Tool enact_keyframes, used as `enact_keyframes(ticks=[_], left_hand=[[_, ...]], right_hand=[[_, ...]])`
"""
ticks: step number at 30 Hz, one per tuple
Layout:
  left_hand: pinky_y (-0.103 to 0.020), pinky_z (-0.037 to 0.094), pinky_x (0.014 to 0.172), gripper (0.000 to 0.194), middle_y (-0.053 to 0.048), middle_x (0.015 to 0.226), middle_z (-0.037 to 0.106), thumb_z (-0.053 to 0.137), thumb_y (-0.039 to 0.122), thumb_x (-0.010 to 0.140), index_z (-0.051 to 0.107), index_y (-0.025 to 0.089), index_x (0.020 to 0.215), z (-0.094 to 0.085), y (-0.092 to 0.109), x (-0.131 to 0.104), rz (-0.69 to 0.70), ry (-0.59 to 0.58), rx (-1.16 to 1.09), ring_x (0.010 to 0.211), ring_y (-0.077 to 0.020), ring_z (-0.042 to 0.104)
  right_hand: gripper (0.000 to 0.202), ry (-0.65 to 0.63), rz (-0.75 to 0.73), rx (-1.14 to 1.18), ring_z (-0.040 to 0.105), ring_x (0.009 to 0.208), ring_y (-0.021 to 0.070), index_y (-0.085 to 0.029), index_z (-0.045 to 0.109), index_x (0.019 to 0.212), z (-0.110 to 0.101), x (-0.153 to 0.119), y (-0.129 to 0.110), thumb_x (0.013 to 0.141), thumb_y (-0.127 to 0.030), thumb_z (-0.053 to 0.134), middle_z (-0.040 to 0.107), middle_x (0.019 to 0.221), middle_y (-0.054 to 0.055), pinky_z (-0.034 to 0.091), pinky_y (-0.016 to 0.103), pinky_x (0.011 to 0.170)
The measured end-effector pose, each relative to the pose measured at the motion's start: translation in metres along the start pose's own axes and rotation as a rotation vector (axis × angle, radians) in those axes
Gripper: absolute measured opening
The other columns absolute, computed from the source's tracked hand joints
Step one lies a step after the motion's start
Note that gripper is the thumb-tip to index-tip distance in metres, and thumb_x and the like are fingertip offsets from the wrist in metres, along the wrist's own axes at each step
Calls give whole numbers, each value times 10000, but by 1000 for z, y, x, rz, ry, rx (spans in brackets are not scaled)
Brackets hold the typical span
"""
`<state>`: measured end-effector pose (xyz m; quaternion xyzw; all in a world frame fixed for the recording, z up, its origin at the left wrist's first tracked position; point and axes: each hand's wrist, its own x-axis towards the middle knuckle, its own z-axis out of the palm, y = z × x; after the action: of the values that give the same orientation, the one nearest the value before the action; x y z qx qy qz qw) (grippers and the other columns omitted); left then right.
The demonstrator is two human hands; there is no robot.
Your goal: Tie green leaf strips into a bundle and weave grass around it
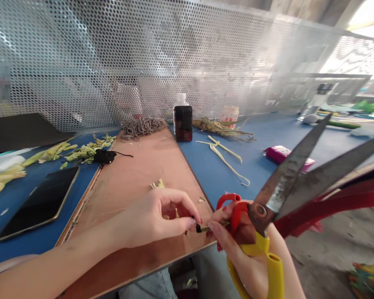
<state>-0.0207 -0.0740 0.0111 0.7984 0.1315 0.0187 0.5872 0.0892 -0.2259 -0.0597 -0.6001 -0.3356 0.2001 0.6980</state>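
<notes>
Thumb and forefinger of my left hand [152, 216] pinch together at a small black thread knot [198, 228] on a thin green stem [205, 229]. The stem's other end lies between the fingertips of my right hand [255, 265]. Large scissors [283, 187] with red and yellow handles also hang on that right hand, their worn blades apart and pointing up and away to the right. Both hands are over the near edge of a brown board [137, 166]. Pale cut stems [158, 184] show just behind my left hand, which partly hides them.
A dark-filled bottle [183, 120] stands behind the board beside a heap of grey cord [141, 128]. Left are a phone [39, 203], black thread [105, 156] and plant scraps [87, 151]. Right lie pale strips [226, 162] and a magenta packet [279, 154]. Perforated metal screen [143, 54] behind.
</notes>
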Motion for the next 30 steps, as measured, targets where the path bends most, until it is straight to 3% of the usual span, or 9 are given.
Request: enact_keyframes(ticks=[7,14,18,20,25,30], left_hand=[[-205,480,697,74,-7,790,666,599,168,775,663,161,810,2,-2,-2,1,-42,-43,756,-114,610],[-215,479,635,177,0,719,679,687,330,719,655,156,723,7,6,-1,-124,94,48,697,-134,614],[-247,501,660,239,-6,777,701,686,357,726,682,188,895,7,-2,2,-102,138,166,731,-159,639],[-251,502,661,231,-11,796,702,647,333,770,691,203,955,8,-6,2,-21,163,324,733,-158,638],[-199,477,716,247,-13,886,661,481,149,879,670,207,1027,10,-8,-8,374,202,770,779,-106,606],[-217,463,710,301,-27,838,622,351,165,936,640,168,1018,13,-7,-14,564,243,1037,754,-120,563]], right_hand=[[293,91,0,-7,655,736,188,-231,513,936,7,-3,-7,738,-349,694,655,805,28,567,281,648],[232,125,-28,-21,677,770,187,-230,505,918,10,-5,-10,767,-322,655,675,796,21,574,265,657],[209,162,-52,-40,680,771,168,-239,497,905,14,-6,-11,773,-298,649,677,806,5,566,276,735],[215,174,-42,-48,681,780,169,-239,495,898,15,-6,-11,768,-289,658,677,808,5,567,265,714],[234,185,-50,-56,679,769,164,-232,491,942,16,-6,-14,780,-301,644,663,807,6,563,227,635],[258,168,-53,-76,668,729,154,-229,488,972,15,-5,-11,779,-294,647,654,833,14,551,217,593]])
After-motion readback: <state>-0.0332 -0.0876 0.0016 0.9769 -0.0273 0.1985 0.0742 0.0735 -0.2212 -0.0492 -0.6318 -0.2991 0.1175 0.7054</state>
